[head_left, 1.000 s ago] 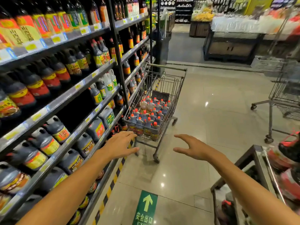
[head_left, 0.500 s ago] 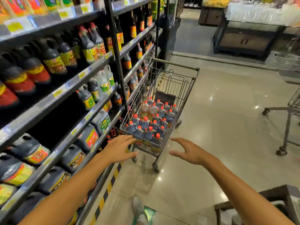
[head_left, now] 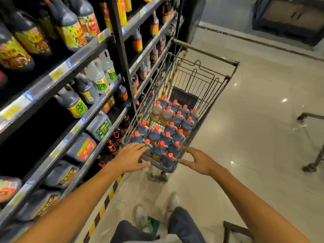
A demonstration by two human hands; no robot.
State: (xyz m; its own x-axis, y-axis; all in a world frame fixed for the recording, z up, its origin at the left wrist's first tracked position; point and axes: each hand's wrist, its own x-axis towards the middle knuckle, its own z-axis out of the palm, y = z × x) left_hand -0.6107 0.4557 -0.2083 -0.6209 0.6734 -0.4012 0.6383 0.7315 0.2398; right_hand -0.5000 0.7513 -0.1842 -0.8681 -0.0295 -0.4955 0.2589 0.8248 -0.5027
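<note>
A wire shopping cart [head_left: 210,81] stands in the aisle beside the shelves, its handle at the far end. Several dark bottles with red caps [head_left: 158,135] fill its near half, plus two amber bottles [head_left: 161,114]. My left hand [head_left: 129,157] is stretched out with straight fingers over the cart's near left corner, its fingertips at the rim by a bottle. My right hand [head_left: 198,160] reaches with spread fingers at the near right corner, just outside the wire. Neither hand holds anything.
Tall shelves [head_left: 57,76] on the left carry dark sauce jugs and bottles, with a yellow-black stripe [head_left: 105,202] along the base. Another cart's leg and wheel [head_left: 312,163] stand at the right. A metal frame corner [head_left: 233,230] sits bottom right. My shoes [head_left: 140,216] show below.
I have walked closer to the cart, and the view tilts further down. Both hands have moved forward and now reach the cart's near end.
</note>
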